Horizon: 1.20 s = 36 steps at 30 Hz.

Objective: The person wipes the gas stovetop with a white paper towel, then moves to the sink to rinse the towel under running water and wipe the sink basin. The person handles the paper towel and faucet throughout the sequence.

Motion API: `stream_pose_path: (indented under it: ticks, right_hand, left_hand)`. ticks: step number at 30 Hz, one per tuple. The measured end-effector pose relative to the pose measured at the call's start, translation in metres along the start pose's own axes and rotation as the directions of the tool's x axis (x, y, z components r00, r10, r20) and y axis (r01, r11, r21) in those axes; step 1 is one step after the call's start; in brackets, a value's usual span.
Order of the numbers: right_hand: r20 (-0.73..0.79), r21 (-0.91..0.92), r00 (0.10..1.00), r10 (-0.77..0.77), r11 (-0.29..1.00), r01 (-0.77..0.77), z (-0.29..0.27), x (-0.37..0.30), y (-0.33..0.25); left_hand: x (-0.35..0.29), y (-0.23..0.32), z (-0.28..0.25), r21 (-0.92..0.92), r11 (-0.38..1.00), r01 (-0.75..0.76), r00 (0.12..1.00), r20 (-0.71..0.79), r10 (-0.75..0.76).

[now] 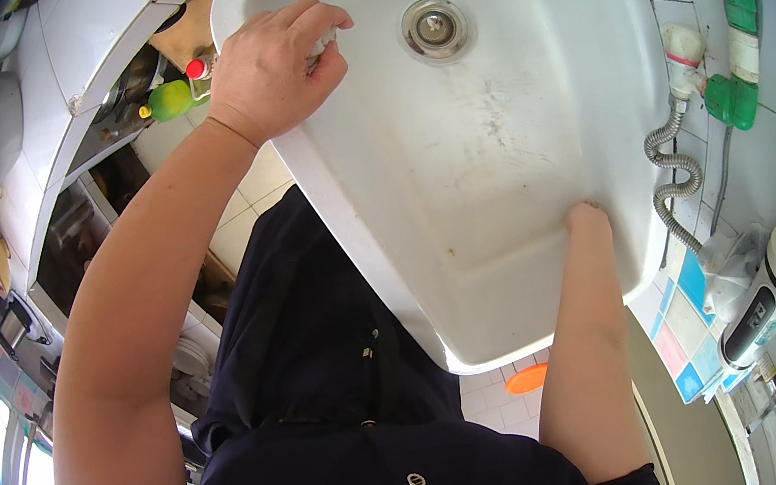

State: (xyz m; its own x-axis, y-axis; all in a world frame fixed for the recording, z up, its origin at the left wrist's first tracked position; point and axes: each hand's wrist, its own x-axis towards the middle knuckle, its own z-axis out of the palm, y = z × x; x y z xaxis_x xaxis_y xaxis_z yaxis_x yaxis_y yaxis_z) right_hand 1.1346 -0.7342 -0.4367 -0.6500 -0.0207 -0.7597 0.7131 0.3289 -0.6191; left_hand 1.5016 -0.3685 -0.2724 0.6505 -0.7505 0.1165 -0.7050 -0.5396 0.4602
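A wide white sink (420, 188) fills the middle and upper part of the view, with dark smudges on its bottom. At its left rim is my left hand (279, 69), its fingers curled round a small crumpled white wad (321, 46). Whether the wad is paper or cloth cannot be made out. My right hand (587, 212) reaches down into the sink by the near right wall. Its fingers are hidden from view. The metal drain (435, 29) lies toward the far side, with a little pale bit in it.
Right of the sink, a coiled metal hose (671, 153) hangs from a green and white pipe valve (733, 100). A white and black tap unit (764, 304) is nearby. Bottles, one yellow-green (170, 100), stand under the white tiled counter (56, 71). An orange object (526, 380) lies below the sink.
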Motion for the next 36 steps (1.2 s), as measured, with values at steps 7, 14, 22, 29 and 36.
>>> stream_pose_path:
  ticks: [7, 14, 22, 29, 36]
  right_hand:
    - [0.358, -0.025, 0.928, -0.106, 0.992, 0.123, -0.043, -0.014, -0.076]
    - [0.449, 0.038, 0.879, -0.159, 0.987, 0.159, -0.051, -0.051, -0.062]
    - [0.594, -0.211, 0.793, 0.133, 0.977, -0.005, -0.043, -0.071, -0.007]
    - [0.887, -0.387, 0.461, -0.011, -0.561, 0.731, -0.079, -0.019, 0.040]
    - [0.916, 0.126, 0.137, 0.377, -0.595, 0.793, -0.127, -0.044, 0.007]
  left_hand:
    - [0.000, 0.001, -0.001, 0.005, 1.000, -0.021, 1.000, -0.015, 0.021]
    - [0.000, 0.001, -0.001, 0.000, 1.000, -0.006, 1.000, 0.003, 0.006]
    - [-0.002, 0.001, -0.002, -0.011, 1.000, -0.009, 1.000, 0.001, 0.009]
    - [0.000, 0.001, -0.001, 0.020, 1.000, 0.003, 1.000, 0.019, -0.003]
    - [-0.003, 0.001, 0.000, -0.012, 1.000, -0.009, 1.000, -0.015, 0.009]
